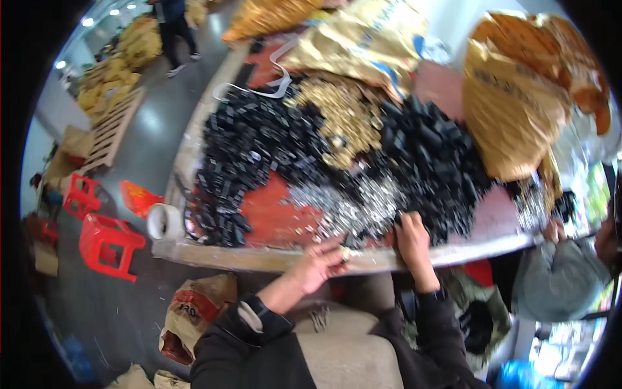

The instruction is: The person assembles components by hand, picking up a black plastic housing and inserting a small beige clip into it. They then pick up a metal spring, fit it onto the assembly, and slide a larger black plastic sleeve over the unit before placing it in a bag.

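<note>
My left hand (pixel 315 267) is at the table's front edge, its fingers curled together with a tiny pale piece (pixel 346 253) at their tips, too blurred to name. To its right, my right hand (pixel 413 241) reaches down with bent, closed fingers where the small silver metal pieces (pixel 374 206) meet a heap of black plastic parts (pixel 435 155). What its fingertips grip is hidden. Small gold-coloured pieces (pixel 346 123) lie heaped behind the silver ones. Another mound of shiny black parts (pixel 256 146) covers the table's left side.
The red tabletop (pixel 269 211) has a pale raised rim. A tape roll (pixel 164 221) stands at its left corner. Large sacks (pixel 515 104) stand at the back. At right a co-worker's hand (pixel 554 230) is at the table. Red stools (pixel 110 243) and a sack (pixel 197 314) are on the floor.
</note>
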### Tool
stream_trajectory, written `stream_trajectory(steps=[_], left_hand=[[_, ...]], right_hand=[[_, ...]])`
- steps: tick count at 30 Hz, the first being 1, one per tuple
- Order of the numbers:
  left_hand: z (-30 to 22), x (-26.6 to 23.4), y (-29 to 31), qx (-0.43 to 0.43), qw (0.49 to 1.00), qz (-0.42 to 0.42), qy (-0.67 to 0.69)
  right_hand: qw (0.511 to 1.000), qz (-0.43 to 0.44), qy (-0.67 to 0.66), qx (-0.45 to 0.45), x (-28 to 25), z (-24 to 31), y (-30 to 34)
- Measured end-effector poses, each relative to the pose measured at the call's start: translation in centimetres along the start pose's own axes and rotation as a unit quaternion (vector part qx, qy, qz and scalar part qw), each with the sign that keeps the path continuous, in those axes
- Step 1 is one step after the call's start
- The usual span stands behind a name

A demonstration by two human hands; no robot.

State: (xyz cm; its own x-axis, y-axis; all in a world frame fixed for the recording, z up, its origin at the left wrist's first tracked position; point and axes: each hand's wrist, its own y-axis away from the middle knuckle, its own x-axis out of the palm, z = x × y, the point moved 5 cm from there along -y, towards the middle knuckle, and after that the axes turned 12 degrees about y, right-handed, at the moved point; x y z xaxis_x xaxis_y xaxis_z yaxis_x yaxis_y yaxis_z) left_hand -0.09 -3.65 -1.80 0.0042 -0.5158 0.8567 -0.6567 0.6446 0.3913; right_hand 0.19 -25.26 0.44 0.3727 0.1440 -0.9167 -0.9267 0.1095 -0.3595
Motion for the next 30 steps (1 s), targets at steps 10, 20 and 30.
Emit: stream_trajectory(steps=[10,20,30], left_hand=[[0.8,0.3,-0.9,-0.035,0.999,-0.013,-0.024],[0.7,0.7,-1.6,-0.033,0.998,-0.009,-0.047],[0.8,1.2,-0.5,-0.02,0.999,0.001,-0.032]], right_hand=[[0.955,-0.008,-0.263,0.134,0.7,-3.8,0.7],[0.791,0.084,-0.558,0.235,1.2,-2.8,1.2],[0.639,0.079,-0.725,0.245,0.5,0.4,2.2]])
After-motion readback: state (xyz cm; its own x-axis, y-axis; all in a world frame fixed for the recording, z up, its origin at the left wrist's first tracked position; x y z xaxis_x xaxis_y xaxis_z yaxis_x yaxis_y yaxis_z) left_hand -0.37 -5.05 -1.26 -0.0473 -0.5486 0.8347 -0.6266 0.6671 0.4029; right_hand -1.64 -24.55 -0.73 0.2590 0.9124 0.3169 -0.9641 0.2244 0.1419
